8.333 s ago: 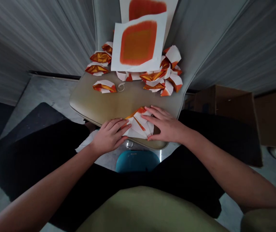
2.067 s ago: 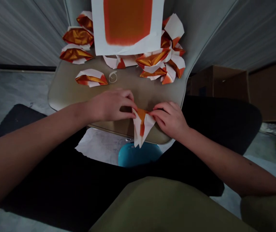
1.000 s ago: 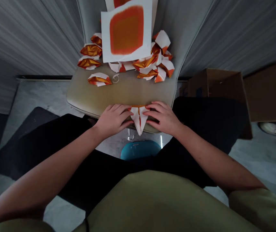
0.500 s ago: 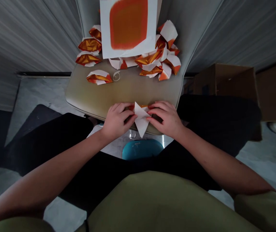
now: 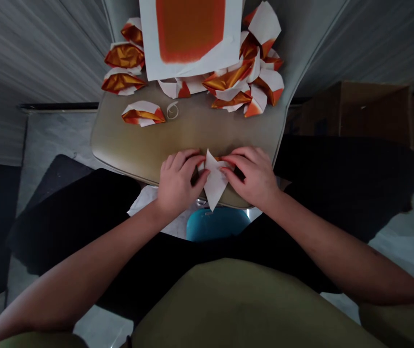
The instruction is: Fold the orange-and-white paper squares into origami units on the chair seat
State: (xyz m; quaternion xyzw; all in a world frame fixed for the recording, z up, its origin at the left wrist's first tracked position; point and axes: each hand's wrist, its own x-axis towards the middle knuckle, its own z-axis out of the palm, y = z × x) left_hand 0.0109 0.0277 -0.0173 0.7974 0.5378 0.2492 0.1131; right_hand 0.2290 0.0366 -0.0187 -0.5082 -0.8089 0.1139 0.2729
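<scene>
A piece of white origami paper (image 5: 214,186), folded to a point aimed toward the near side with a sliver of orange at its far edge, sits at the near rim of a tan padded seat (image 5: 178,137), its tip jutting past the rim. The left hand (image 5: 181,182) and right hand (image 5: 250,176) hold it from either side, their fingers (image 5: 234,163) curled narrowly and pressing on its edges. Farther off lie folded orange-and-gold paper pieces (image 5: 143,113) and a white sheet with an orange square (image 5: 190,29).
</scene>
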